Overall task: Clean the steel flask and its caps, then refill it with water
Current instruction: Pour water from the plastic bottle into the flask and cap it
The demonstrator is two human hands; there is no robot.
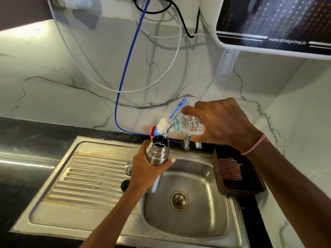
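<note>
Head view, one moment at a steel sink (pixel 211 228). Steel flask (pixel 158 151): open-mouthed, upright with a slight lean, held above the sink's left rim where bowl meets drainboard; likely kept there so any spill falls into the bowl. Left hand (pixel 146 173): fingers and thumb wrapped tight round the flask's middle, steadying the mouth under the pour. Plastic water bottle (pixel 189 125): uncapped, tipped neck-down above the flask, a thin stream running from its neck into the flask's mouth. Right hand (pixel 220 122): closed over the bottle's body from above, above the sink's back edge, holding the tilt. Steel cap (pixel 128 168) and black inner cap (pixel 125 185): set on the sink's drainboard, just left of the left hand, apart from each other, off the flask so the mouth stays clear. Bottle brush (pixel 167 122): propped behind the sink against the wall, bristle end in a red holder (pixel 152 131), out of use. Woven basket (pixel 236 169): right of the sink bowl, checked cloth (pixel 229 169) inside. Tap (pixel 187 142): at the sink's back edge, no water seen running. Judged stage: water going into the flask, whether rinse or refill cannot be told; caps not yet refitted.
</note>
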